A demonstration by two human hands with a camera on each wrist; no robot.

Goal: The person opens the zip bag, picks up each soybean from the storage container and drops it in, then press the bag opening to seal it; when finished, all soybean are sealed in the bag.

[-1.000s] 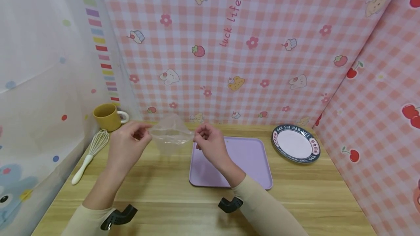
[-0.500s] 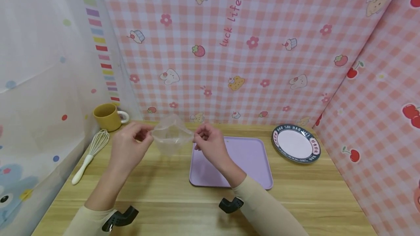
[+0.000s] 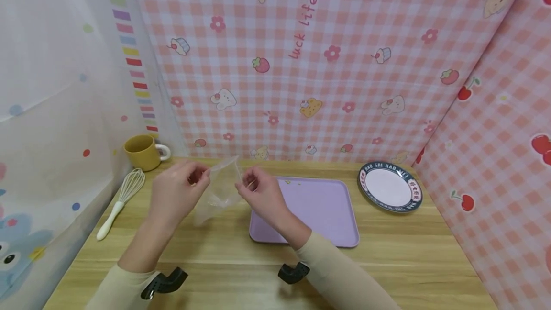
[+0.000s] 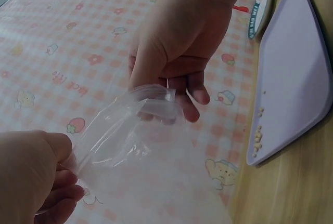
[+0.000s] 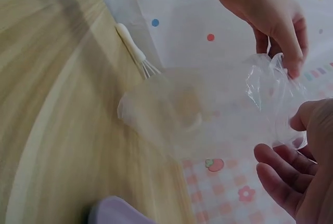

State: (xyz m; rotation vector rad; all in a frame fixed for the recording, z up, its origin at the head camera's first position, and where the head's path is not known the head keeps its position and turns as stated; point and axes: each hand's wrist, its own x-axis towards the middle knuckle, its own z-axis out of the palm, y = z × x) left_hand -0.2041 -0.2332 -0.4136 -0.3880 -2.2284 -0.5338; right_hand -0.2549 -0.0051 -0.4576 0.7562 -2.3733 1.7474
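Holding a floppy see-through plastic bag (image 3: 223, 194) up in the air, just left of the flat purple tray (image 3: 323, 214).
The person's left hand (image 3: 177, 191) pinches one side of the bag, and the right hand (image 3: 266, 196) pinches the other. Little pale yellow bits (image 4: 258, 136) lie near the tray's far edge. A round white plate with a dark rim (image 3: 389, 187) sits right of the tray.

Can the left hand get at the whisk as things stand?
Probably yes: the whisk lies uncovered on that side of the table, nothing visible between, though the left hand pinches the clear bag and would likely release it first.
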